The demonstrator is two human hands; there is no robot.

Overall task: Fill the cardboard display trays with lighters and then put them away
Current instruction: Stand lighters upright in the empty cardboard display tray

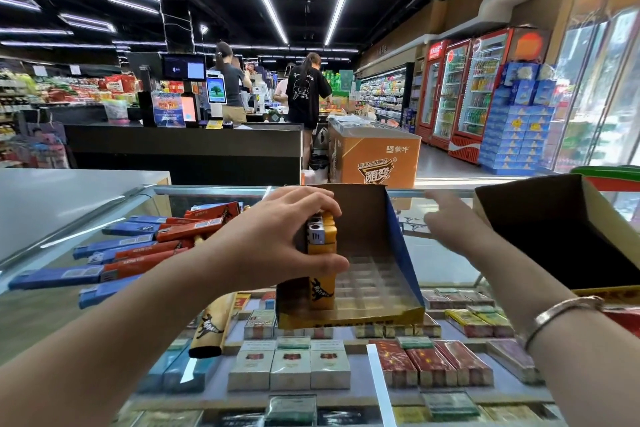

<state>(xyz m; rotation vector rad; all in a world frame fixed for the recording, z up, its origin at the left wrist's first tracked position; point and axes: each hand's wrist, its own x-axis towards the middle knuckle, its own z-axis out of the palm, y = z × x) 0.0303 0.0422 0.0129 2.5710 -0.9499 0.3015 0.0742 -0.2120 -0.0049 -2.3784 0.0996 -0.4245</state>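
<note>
Lighters, yellow plastic ones (322, 253), stand upright in the left corner of the open cardboard display tray (381, 314) on the glass bench (446, 263), metal heads up. The left hand (284, 236) grips them, fingers (325, 208) curled over the tops, thumb across the bodies, hiding how many. The right hand (446, 218) hovers blurred beside the tray, fingers loosely spread, empty.

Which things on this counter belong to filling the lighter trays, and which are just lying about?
Job: yellow lighters gripped by the left hand; display tray; empty tray by the open right hand; blue and red lighters.
Lying about: cigarette packs under the glass; freezer chest.
</note>
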